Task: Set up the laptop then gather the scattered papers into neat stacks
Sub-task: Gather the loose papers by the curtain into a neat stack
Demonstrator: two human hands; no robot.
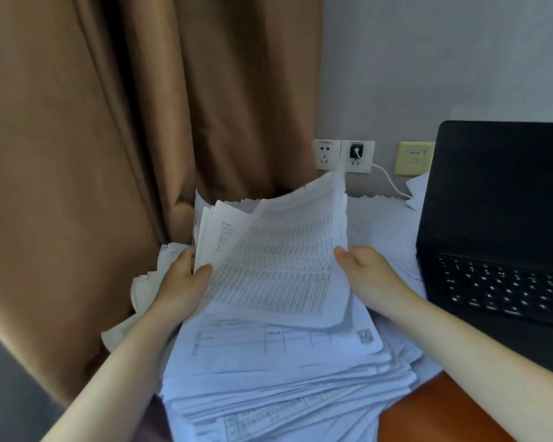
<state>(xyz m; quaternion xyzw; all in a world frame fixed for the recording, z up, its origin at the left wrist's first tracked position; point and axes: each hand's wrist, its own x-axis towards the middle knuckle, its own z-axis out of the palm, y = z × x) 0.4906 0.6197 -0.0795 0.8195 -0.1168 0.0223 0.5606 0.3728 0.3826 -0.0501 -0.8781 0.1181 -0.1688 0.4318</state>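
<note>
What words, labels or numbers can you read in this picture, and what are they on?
Nothing is readable.
On held sheets: dense table, blurred.
On pile's top form: print blurred.
On wall sockets: tiny labels, unreadable.
On laptop keys: marks too small.

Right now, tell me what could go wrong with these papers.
1. The lifted sheaf is fanned and uneven between the left hand and right hand; loose sheets could slip out.
2. The lower stack is splayed at the near edge of the desk and may slide off.
</note>
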